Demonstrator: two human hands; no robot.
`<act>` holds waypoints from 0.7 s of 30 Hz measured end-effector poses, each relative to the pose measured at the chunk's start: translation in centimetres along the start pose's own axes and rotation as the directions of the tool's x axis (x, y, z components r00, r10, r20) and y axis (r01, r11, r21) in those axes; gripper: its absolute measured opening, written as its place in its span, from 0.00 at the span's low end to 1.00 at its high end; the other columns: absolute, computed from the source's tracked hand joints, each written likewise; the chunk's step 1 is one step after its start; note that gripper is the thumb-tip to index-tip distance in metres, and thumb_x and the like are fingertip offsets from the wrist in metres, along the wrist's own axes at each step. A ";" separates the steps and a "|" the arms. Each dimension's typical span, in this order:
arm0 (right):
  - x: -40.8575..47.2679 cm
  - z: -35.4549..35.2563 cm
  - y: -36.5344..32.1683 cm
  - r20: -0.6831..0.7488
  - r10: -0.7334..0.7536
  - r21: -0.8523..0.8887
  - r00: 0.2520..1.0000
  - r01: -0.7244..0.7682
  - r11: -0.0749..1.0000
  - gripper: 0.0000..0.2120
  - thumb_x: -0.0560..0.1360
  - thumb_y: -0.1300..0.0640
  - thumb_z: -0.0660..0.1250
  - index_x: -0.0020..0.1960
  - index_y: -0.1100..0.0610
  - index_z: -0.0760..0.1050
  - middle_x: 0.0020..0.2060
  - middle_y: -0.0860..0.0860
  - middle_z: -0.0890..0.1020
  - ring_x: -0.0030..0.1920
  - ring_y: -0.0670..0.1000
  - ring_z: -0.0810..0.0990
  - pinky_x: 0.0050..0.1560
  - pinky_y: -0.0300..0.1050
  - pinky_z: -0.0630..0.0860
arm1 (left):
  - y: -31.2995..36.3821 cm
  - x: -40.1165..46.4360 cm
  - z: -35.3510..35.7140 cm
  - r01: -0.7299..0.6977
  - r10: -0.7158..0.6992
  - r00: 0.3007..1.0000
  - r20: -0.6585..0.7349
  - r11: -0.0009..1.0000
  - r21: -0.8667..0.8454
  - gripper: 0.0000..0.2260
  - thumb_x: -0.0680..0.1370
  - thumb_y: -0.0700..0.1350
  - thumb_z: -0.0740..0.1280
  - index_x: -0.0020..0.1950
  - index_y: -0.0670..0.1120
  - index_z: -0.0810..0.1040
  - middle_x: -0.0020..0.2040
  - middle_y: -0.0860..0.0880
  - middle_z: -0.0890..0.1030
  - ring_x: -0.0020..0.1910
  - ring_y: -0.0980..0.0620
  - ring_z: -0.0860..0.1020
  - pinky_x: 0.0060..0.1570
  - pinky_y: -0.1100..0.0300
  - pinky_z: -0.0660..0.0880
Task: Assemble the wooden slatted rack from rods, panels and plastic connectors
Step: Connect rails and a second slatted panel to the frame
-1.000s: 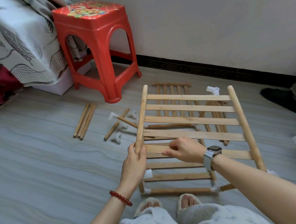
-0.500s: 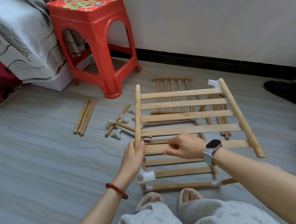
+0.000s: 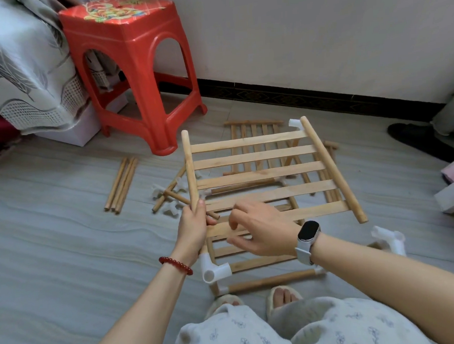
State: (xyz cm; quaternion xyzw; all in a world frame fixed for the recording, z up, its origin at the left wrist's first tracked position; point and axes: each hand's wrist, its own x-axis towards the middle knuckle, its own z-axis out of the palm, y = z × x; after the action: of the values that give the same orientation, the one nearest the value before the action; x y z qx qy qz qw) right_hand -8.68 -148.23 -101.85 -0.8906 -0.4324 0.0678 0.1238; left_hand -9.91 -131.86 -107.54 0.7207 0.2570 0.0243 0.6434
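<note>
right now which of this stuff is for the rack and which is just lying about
For the rack:
slatted panel, gripped by the left hand
white connector
loose rods
spare panel
right hand, over the slats

Just lying about:
red stool
black shoe
bedcover

One head-worn, wide-angle camera is looking forward and steeply down from the person's own viewpoint. It is taking in the knees at the bottom edge, both forearms reaching in close, the floor (image 3: 53,262) ahead and the wall (image 3: 318,33) beyond, with straight lines bowing near the frame's edges.
</note>
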 end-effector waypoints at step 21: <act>-4.6 0.6 2.1 0.453 0.196 0.350 0.870 -0.376 0.858 0.17 0.72 0.40 0.66 0.46 0.55 0.74 0.35 0.48 0.76 0.33 0.46 0.70 0.35 0.43 0.67 | 0.6 -0.7 7.6 0.065 -0.064 0.998 0.014 0.989 -0.131 0.10 0.81 0.53 0.54 0.50 0.48 0.67 0.34 0.53 0.73 0.31 0.59 0.71 0.27 0.68 0.68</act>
State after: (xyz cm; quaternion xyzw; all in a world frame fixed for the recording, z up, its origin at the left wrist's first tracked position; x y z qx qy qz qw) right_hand -10.06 -153.02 -102.92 -0.8634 -0.2824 0.3599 0.2128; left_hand -7.50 -139.13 -108.04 0.6682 0.2750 0.0170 0.6911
